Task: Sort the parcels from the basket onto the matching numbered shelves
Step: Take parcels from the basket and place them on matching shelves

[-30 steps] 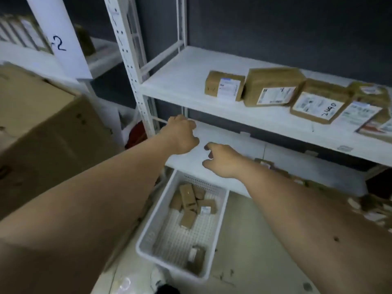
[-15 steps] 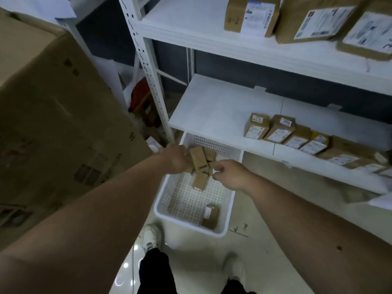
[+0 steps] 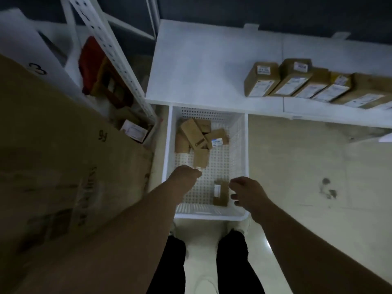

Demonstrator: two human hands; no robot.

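White plastic basket, perforated floor and walls, sits on the pale floor just in front of the lowest white shelf. Contents: small brown cardboard parcels, some with white printed labels. Heap of parcels at the far end, about five or six, overlapping, exact count unclear. One single parcel lies apart at the near end, label on its left side.

Left hand low over the basket's left side, fingers curled under and out of sight; can't tell if it holds anything. Its fingertips are near the closest box of the heap. Right hand just right of the single parcel, fingers loosely spread and bent towards it, nothing in its grasp.

Shelf carries a row of shelved parcels on its right part, five showing, labels facing forward. Large cardboard box at left. Two dark trouser legs below the basket.
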